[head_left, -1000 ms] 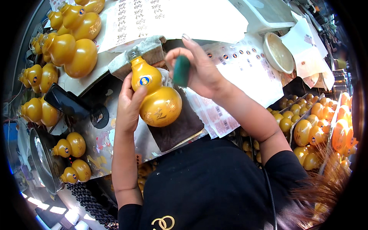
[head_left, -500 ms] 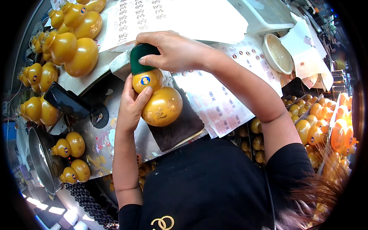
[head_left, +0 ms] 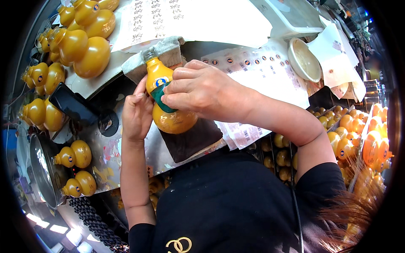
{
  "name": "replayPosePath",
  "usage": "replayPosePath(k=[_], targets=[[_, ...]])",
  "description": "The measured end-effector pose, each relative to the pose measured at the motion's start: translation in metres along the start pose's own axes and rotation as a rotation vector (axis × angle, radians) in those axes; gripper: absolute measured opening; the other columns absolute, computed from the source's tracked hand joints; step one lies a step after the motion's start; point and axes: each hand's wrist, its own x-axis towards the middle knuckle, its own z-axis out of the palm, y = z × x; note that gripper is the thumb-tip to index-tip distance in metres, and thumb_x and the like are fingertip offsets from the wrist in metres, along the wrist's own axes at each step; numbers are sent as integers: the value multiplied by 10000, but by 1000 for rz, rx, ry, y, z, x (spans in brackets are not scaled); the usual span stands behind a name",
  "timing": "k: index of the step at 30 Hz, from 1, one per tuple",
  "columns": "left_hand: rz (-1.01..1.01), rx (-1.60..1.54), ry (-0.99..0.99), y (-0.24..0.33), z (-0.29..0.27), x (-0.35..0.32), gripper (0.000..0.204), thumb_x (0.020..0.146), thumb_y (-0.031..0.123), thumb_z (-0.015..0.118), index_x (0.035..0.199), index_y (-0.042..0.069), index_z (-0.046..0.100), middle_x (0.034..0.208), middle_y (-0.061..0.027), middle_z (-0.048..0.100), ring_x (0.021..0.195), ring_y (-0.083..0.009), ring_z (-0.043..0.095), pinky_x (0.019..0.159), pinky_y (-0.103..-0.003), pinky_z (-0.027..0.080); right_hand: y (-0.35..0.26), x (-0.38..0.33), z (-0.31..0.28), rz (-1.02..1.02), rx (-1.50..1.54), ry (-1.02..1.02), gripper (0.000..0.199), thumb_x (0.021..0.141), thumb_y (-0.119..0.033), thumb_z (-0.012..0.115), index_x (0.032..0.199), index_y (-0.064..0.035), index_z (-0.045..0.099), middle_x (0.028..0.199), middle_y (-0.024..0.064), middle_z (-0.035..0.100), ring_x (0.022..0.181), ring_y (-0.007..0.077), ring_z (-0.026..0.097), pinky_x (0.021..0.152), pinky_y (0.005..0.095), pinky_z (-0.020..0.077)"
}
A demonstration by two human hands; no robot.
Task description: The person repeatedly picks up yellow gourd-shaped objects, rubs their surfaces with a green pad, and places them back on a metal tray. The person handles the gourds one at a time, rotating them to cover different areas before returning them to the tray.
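A yellow gourd-shaped bottle point(head_left: 175, 122) with a clear neck lies tilted, its lower bulb over a dark brown pad point(head_left: 185, 147). The neck rests against a folded grey cloth point(head_left: 166, 48). On its upper bulb is a round blue-and-orange sticker point(head_left: 161, 82). My right hand point(head_left: 206, 90) is closed on a dark green flexible piece point(head_left: 160, 99), pressing it against the bottle's waist just below the sticker. My left hand point(head_left: 139, 111) cups the bottle's left side; its fingers pass partly out of sight behind the bottle, and the thumb is lifted off the surface.
More yellow gourd bottles point(head_left: 90, 55) stand along the left, near a phone on a stand point(head_left: 74, 103) and a metal pan point(head_left: 42, 168). Sticker sheets point(head_left: 274, 80) and a white bowl point(head_left: 304, 60) lie at the right. Crates of small gourds point(head_left: 346, 126) sit lower right.
The green piece has come off the bottle's top and down to its waist with my right hand, uncovering the neck. My left thumb has lifted away from the bottle.
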Motion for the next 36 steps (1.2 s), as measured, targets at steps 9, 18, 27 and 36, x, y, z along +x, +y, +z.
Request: replayPosePath(k=[9,18,27,36], targets=[[5,172,144,2,25,4,652,995,522,329,1397,9,341,1301,-114,508,1219,-203,480,1048,-343,364,8,-12,6,403,568,215,190,856,-152,664,987,-27,606,951,99,639,854,222,633,747,320,494],[41,329,158,-7,22,6,498,1012,330,399,1378,-3,341,1236,-123,542,1142,-195,546,979,-316,437,27,-25,35,805,615,184,380,914,-340,605,1106,-24,517,962,154,609,886,224,619,787,325,490],[-3,44,123,-6,9,9,404,1037,251,267,1334,20,414,1293,-128,516,1216,-226,498,1066,-378,360,44,19,2,424,491,-45,360,887,-293,587,1124,-22,584,998,167,649,884,288,638,813,345,507],[21,302,233,8,17,13,534,1008,481,315,1259,36,474,1153,-101,588,1065,-180,572,954,-340,440,54,40,-10,499,442,93,304,887,-225,604,1107,-14,594,916,136,656,829,214,643,776,326,507]])
